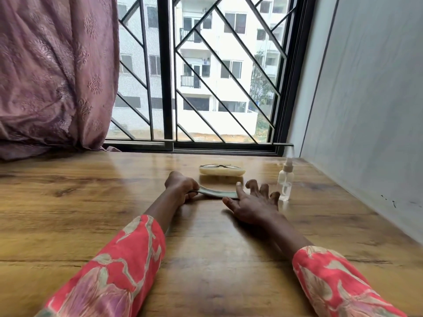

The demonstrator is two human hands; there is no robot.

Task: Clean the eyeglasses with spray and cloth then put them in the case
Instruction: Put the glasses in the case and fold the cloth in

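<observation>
- Eyeglasses [219, 166] are the thing I am here to clean, and they lie folded on top of the cream case [222, 171], at the far middle of the table, beyond both my hands.
- My table [68, 202] is brown wood grain and runs up to a barred window [206, 76], with a mauve curtain [52, 72] hanging at the far left and a pale wall [366, 88] on the right.
- My two sleeves [119, 266] are red with a floral print and lie along the table toward the middle.
- My right hand [254, 203] rests on the table with its fingers [263, 191] spread wide, holding nothing; its forefinger touches the right end of the cloth.
- My left hand [180, 186] has its fingers curled narrow, pinching the left end of the cloth.
- A green-grey cloth [217, 193] is stretched between my hands, just nearer to me than the case.
- A clear spray bottle [285, 179] stands upright just right of my right hand, near the wall side.
</observation>
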